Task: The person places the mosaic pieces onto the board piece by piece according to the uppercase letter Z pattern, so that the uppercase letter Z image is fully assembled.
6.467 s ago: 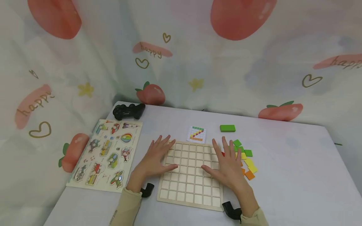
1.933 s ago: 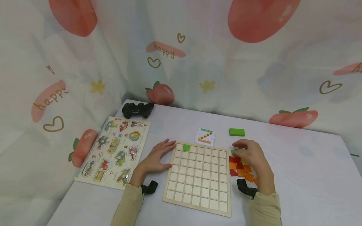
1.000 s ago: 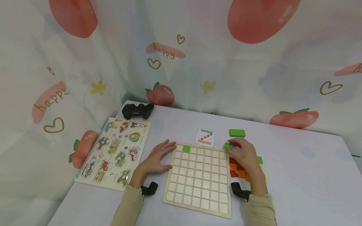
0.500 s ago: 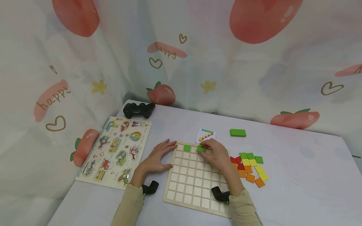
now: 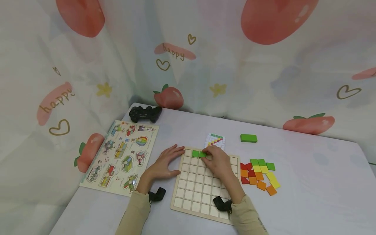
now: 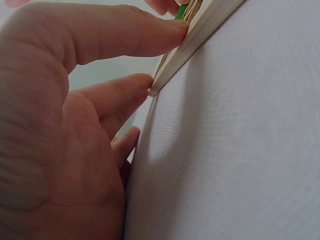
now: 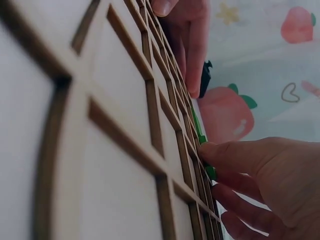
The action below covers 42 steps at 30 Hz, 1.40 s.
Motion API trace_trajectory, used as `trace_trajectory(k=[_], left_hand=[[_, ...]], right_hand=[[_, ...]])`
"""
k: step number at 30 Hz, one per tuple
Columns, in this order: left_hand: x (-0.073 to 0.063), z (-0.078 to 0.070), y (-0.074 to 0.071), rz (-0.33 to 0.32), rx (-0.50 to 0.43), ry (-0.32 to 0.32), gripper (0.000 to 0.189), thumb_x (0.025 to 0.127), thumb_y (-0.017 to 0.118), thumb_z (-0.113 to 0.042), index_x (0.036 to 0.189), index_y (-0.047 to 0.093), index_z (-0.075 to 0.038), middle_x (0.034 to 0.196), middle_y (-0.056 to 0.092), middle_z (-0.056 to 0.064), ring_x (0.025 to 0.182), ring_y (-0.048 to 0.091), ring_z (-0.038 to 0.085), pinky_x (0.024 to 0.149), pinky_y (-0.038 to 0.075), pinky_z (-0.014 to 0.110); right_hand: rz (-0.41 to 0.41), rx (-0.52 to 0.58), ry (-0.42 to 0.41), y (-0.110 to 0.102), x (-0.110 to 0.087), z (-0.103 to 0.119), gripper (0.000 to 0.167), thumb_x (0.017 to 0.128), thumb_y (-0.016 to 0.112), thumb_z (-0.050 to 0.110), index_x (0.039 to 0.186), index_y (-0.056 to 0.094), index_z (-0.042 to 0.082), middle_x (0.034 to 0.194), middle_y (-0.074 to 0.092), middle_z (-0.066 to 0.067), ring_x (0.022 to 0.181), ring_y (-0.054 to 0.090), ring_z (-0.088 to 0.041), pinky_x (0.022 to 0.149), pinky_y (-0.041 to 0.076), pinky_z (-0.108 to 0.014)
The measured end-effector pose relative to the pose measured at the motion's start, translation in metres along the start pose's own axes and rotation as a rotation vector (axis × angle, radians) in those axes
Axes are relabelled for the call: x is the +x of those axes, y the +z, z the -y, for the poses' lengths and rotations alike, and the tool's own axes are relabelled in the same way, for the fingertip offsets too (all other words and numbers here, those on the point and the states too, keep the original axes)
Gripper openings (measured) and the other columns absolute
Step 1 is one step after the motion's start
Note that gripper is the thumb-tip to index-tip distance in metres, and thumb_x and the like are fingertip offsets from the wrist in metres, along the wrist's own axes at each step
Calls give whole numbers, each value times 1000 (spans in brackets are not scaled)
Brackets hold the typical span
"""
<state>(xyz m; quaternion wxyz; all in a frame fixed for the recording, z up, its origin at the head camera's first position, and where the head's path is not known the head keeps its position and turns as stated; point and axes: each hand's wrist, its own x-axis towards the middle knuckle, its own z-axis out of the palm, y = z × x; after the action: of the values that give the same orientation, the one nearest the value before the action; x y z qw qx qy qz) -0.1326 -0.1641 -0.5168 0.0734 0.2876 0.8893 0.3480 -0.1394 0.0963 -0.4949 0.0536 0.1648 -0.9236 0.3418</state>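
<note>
left hand (image 5: 161, 167) touches the grid board (image 5: 197, 187) — right hand (image 5: 219, 162) pinches a green tile (image 5: 201, 154)

The beige-sleeved left arm (image 5: 133, 212) ends in a bare left hand (image 5: 161, 166), spread at the left edge of the pale wooden grid board (image 5: 198, 187), while the beige-sleeved right arm (image 5: 248, 217) slants over its near right corner, the right hand (image 5: 220, 162) pinching by the far edge.

The right hand (image 5: 218, 162) has moved left — its green tile (image 5: 202, 154) (the second) now beside the first tile (image 5: 195, 153).
</note>
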Motion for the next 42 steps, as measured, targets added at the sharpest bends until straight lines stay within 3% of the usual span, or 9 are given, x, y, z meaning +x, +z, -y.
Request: trace_trajectory(k=[11,16,23,32,39,42], left_hand=[[3,0,1,9,2,-3,77,80,72,-25,150,43,-12,160,30,0,151,12,24,122,8,49],[2,-2,-1,8,9,0,77,79,72,-25,149,43,-11,160,31,1,151,13,25,122,8,48],[1,-4,-1,6,0,-7,77,78,73,-25,149,44,-11,160,31,1,151,13,26,122,8,49],[1,-2,-1,6,11,-8,78,78,73,-25,149,43,-11,160,31,1,151,13,25,122,8,48],[-1,-3,-1,-3,2,8,78,77,73,-23,148,44,-8,159,33,4,150,15,28,121,9,51],[-1,-3,-1,-4,1,12,78,77,73,-23,148,44,-8,159,33,4,150,15,28,121,9,51]], right_hand=[[2,51,11,-7,-2,-4,25,83,78,9,106,72,5,106,70,-8,96,66,-26,84,54,-46],[-15,83,73,-24,-2,-11,28,85,75,10,112,70,4,107,68,-10,98,66,-29,84,54,-48],[-44,80,132,-68,-8,-41,32,88,71,5,119,65,-2,111,67,-19,102,62,-36,91,51,-53],[-1,46,329,-120,-40,-88,43,91,68,9,131,57,-2,125,59,-26,115,50,-42,99,42,-60],[63,28,368,-130,-52,-109,49,87,73,14,131,57,-3,124,60,-27,114,48,-43,98,43,-60],[38,24,378,-126,-51,-111,48,87,74,13,130,58,-3,122,61,-27,112,49,-42,97,43,-60]])
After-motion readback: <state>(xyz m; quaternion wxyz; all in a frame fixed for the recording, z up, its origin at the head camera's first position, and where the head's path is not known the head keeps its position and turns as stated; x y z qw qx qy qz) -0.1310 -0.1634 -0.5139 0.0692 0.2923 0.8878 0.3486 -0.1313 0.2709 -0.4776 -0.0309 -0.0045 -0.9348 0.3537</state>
